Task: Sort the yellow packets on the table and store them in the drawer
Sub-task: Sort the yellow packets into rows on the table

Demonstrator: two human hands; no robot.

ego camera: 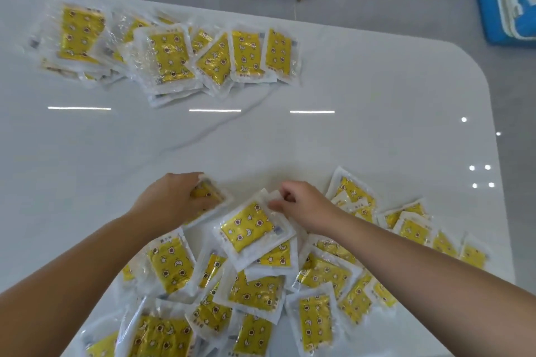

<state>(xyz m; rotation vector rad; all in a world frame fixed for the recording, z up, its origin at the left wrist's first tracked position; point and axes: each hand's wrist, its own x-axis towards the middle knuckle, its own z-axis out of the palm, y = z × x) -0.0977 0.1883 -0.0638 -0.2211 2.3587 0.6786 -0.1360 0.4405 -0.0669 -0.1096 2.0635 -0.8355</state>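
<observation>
Yellow packets (255, 293) are lying heaped at the near edge of the table (377, 139); left hand (171, 200) is clutching one, right hand (307, 209) is pinching another's corner. Likely risk: slick film slipping, scattering the heap.

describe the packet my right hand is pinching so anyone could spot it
On the white table, find the near heap of yellow packets. At its far edge the right hand pinches one packet by its corner; it lies tilted on top, yellow face fully showing.

On your table (377, 139), a loose heap of packets (255, 293) lies nearest you; a second heap (165, 58) lies across it, far left.
</observation>
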